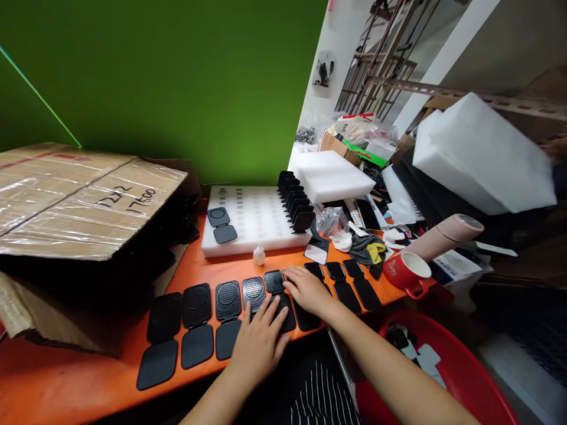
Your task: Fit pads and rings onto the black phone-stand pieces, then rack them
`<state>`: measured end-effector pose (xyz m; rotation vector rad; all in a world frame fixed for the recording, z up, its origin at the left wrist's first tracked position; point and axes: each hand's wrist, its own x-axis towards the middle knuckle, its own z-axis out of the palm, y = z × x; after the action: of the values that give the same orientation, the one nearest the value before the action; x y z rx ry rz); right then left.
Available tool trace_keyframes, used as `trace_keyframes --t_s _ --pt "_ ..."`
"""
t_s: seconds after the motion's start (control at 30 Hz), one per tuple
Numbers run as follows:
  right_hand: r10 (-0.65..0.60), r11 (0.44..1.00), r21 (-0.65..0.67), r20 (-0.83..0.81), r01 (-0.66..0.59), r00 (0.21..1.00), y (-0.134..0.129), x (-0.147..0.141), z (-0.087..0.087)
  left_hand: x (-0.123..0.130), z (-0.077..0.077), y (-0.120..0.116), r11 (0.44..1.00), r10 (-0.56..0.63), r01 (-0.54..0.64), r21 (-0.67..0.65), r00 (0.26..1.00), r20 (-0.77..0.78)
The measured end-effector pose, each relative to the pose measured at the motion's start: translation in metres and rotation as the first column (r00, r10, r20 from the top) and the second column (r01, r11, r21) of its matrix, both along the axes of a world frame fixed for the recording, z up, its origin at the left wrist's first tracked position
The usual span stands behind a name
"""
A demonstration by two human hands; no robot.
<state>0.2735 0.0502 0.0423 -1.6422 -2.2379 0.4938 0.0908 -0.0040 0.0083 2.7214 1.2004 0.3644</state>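
On the near counter [195, 268]: hinged black plates [197, 346], laid open in a row, presumably for easy reach; left hand [261, 339], fingers spread, and right hand [310, 289], loosely spread, over middle ones.

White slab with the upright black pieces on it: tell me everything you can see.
The slab is thick, white, looks like foam, and lies flat on the orange table. Rows of small slot-like marks show on its top. Upright black pieces stand in a line along its right side, and a black two-panel piece lies opened out at its left. A small white bottle stands just in front; contact is unclear. Neither the left hand nor the right hand touches it.
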Motion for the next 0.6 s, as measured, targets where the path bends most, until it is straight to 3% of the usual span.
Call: trace_keyframes --t_s 0.13,0.3,0.47,0.6 --pt "0.196 0.978 -0.115 0.221 -0.174 0.955 0.021 -0.009 0.008 -0.006 -0.002 -0.004 0.997 0.066 -0.067 0.031 0.998 0.015" --pt "0.237 0.966 -0.190 0.384 -0.175 0.892 0.042 -0.021 0.022 -0.006 -0.003 -0.004 0.994 0.107 -0.106 -0.030 0.994 0.029" --pt "0.278 0.941 -0.301 0.412 -0.158 0.868 0.064 -0.028 0.027 -0.005 -0.001 -0.005 0.991 0.125 -0.122 -0.057 0.991 0.049" --pt "0.218 0.939 -0.324 0.310 -0.113 0.925 0.071 -0.024 0.027 -0.005 0.001 -0.007 0.992 0.121 -0.120 -0.041 0.992 0.021"
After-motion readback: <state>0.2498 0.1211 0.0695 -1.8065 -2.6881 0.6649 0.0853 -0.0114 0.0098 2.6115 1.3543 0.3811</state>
